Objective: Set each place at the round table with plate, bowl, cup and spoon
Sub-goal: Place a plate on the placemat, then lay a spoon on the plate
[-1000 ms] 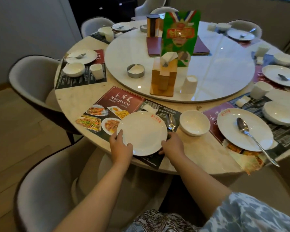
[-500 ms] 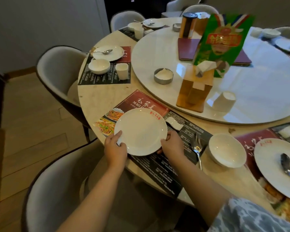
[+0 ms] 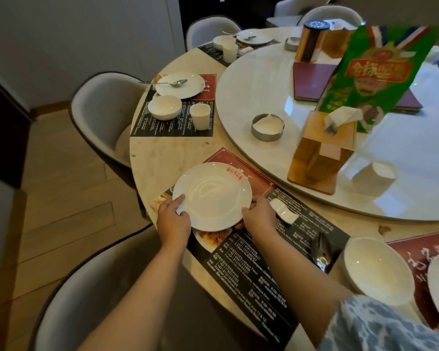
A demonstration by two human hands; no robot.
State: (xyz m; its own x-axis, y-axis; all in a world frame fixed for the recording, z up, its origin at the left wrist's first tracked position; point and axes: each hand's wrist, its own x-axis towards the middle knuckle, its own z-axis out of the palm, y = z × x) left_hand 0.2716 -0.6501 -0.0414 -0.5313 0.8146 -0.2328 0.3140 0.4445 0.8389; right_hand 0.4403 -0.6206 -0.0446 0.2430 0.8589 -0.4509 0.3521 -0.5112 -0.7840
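The plate (image 3: 212, 196) is held over the mat (image 3: 259, 239), near the surface (image 3: 162, 158) edge. It is pinched at both rims, by the left hand (image 3: 174, 219) and the right hand (image 3: 257, 215), likely so it can be set straight. The bowl (image 3: 378, 269) and spoon (image 3: 321, 252) are kept to the right. Open room is left ahead.

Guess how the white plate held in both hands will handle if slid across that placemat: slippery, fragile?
The white plate looks glazed and glossy, so it is probably slick; the left hand and right hand grip opposite rims. It appears rigid ceramic, likely to chip if dropped. On the printed placemat its flat base should slide easily without tipping.
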